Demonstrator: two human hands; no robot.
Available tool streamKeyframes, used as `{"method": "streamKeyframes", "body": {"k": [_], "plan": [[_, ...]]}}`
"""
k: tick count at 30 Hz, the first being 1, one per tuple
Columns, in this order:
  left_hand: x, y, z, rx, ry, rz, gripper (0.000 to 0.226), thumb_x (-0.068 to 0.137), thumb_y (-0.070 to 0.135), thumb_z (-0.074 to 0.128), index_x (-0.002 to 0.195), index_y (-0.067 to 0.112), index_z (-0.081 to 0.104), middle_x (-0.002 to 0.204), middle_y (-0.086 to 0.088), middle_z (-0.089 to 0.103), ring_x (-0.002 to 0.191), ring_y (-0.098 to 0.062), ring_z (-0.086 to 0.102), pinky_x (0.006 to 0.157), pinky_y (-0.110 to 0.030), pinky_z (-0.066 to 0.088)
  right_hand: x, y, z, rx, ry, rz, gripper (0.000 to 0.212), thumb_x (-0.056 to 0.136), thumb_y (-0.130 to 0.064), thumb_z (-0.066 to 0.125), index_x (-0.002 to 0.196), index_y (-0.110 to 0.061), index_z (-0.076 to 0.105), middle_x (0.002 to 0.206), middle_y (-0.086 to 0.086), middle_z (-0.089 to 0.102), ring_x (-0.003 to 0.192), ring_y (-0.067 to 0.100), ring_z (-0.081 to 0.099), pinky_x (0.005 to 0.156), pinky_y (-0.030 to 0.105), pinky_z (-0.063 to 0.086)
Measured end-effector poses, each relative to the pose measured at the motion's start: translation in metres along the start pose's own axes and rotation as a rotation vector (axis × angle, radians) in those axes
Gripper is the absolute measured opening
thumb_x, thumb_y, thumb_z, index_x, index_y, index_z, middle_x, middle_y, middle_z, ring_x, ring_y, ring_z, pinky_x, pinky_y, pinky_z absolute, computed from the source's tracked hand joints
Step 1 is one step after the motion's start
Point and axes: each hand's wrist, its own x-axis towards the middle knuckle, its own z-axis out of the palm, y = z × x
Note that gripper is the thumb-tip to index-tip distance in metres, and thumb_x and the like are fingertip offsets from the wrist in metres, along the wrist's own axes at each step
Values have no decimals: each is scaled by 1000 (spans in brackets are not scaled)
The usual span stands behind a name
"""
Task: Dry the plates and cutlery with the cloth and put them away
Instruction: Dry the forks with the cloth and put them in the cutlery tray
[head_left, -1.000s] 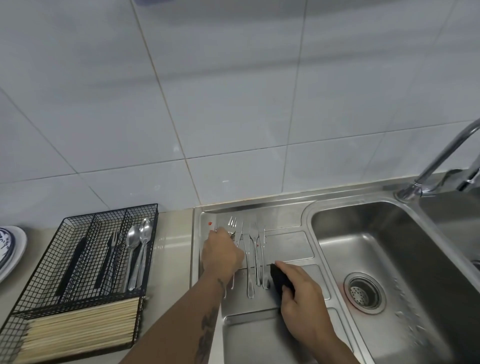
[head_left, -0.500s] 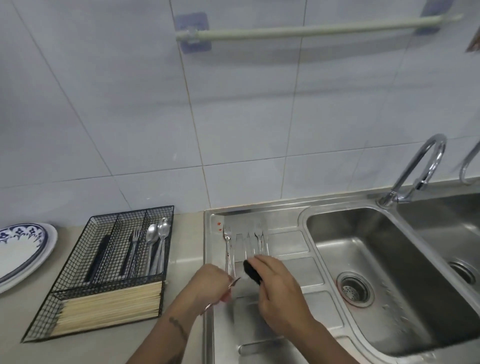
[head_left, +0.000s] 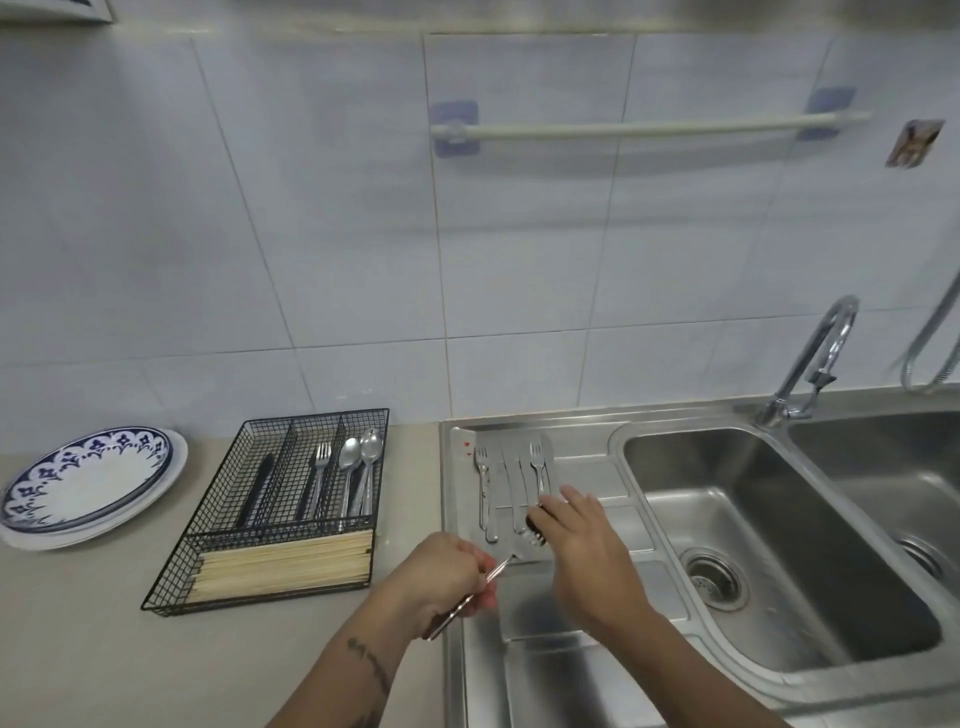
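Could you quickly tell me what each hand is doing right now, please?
Left hand: fingers grip the handle of a piece of cutlery.
Right hand: holds a dark cloth against its far end.

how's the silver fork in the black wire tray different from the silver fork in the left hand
The silver fork in the black wire tray lies flat in a compartment, untouched; the silver fork in the left hand is gripped by its handle and lifted above the steel drainboard. The tray fork's tines show clearly; the held fork's head meets the dark cloth in the right hand. Both are plain metal.
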Motion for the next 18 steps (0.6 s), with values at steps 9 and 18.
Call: {"method": "streamKeyframes", "body": {"k": [9,18], "plan": [[-14,-1,12,-97,106,102,36,89,-5,38,102,12,68,77,-6,55,52,-14,41,47,-22,33,-6,-7,-31,335,184,266,56,80,10,51,130,-13,57,130,-2,55,120,13,48,102,13,26],[-33,9,20,-41,-38,166,30,91,-7,40,97,-2,68,68,-10,64,57,-19,61,58,-26,48,-18,-18,-28,53,123,-106,59,67,9,58,122,-15,58,129,-1,54,131,25,41,110,47,35]]}}
